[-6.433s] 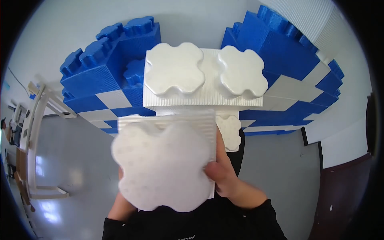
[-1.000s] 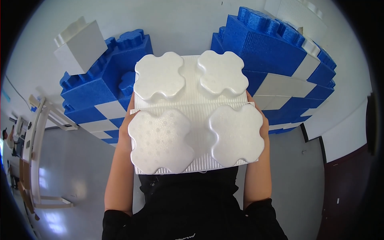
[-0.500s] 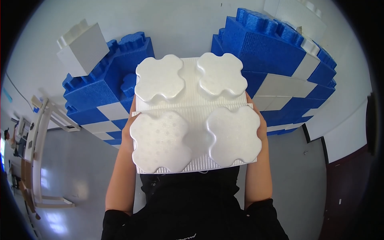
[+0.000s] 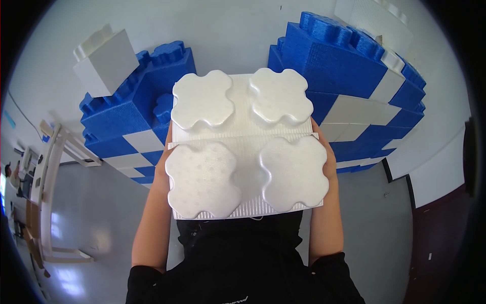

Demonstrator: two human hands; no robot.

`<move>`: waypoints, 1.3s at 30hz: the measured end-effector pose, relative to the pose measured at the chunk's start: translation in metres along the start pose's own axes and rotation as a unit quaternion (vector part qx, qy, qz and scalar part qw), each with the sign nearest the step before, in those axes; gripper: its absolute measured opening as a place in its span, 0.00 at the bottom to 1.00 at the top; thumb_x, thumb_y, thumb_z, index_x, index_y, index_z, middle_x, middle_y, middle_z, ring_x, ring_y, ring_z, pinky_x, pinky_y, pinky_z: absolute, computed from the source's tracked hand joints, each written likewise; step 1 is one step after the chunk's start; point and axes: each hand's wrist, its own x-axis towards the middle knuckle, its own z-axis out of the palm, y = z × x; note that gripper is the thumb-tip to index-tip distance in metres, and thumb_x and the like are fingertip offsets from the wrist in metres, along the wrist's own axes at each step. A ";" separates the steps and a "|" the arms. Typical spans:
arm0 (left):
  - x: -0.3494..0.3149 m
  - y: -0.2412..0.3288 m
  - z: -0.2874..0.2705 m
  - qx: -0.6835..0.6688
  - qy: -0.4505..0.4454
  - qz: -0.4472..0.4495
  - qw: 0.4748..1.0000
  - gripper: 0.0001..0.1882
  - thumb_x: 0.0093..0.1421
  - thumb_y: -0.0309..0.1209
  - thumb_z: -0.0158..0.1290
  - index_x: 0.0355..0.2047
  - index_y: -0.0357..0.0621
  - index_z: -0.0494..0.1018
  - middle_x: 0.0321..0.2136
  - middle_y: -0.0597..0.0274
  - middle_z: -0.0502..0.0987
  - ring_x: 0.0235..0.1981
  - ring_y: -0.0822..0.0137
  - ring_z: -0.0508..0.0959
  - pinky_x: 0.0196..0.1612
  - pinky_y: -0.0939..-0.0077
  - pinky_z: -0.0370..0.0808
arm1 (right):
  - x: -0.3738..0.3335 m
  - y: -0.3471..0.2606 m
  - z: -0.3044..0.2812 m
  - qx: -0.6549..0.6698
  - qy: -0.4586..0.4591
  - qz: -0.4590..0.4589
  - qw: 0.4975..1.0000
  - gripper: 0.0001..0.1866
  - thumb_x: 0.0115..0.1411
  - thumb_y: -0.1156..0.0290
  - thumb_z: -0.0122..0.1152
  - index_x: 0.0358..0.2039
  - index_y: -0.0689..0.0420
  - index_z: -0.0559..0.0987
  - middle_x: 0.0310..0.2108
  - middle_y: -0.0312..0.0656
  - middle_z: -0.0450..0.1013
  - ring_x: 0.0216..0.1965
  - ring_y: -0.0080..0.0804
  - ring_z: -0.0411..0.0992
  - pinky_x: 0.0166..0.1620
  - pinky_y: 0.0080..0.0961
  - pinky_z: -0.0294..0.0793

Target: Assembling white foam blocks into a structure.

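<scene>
Two big white toy building blocks (image 4: pixel 248 175) with four-lobed studs are held together in front of my body, a seam running across between them. Against their left side is my left hand (image 4: pixel 161 163), its fingers mostly hidden by the blocks. My right hand (image 4: pixel 331 161) grips the opposite side, its fingertips likewise out of sight. Beyond the blocks, a stepped stack of blue and white blocks (image 4: pixel 119 119) rises on the left. A taller blue and white stack (image 4: pixel 349 66) stands on the right.
A single white block (image 4: pixel 106 63) sits on top of the left stack. Farther left is a pale wooden frame (image 4: pixel 50 187) on the grey floor (image 4: pixel 374 218). Another person (image 4: pixel 12 175) shows small at the far left edge. A white wall (image 4: pixel 228 30) lies behind the stacks.
The held blocks shift very slightly, the near one a touch to the left at its right end. Both hands keep their hold.
</scene>
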 end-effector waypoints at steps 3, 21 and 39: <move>0.001 -0.005 -0.006 -0.002 -0.034 0.015 0.999 0.32 0.71 0.36 0.42 0.75 0.57 0.54 0.64 0.54 0.68 0.60 0.56 0.74 0.58 0.63 0.76 | 0.002 -0.001 -0.009 -0.022 -0.010 -0.007 1.000 0.36 0.66 0.73 0.52 0.72 0.69 0.55 0.69 0.57 0.60 0.69 0.42 0.63 0.68 0.31 0.63; 0.002 0.001 0.009 0.029 -0.003 0.019 0.999 0.50 0.54 0.34 0.52 0.76 0.41 0.44 0.72 0.44 0.54 0.71 0.53 0.61 0.69 0.67 0.64 | 0.006 0.002 -0.016 -0.051 -0.016 -0.008 0.999 0.34 0.66 0.76 0.54 0.71 0.68 0.59 0.70 0.55 0.59 0.70 0.41 0.62 0.68 0.30 0.63; 0.012 -0.005 -0.003 0.102 0.003 0.106 0.989 0.37 0.67 0.31 0.52 0.74 0.44 0.53 0.67 0.52 0.66 0.63 0.57 0.74 0.60 0.68 0.76 | 0.006 0.005 -0.013 -0.105 0.003 -0.051 0.993 0.31 0.65 0.79 0.54 0.69 0.65 0.64 0.69 0.55 0.63 0.70 0.41 0.63 0.69 0.32 0.62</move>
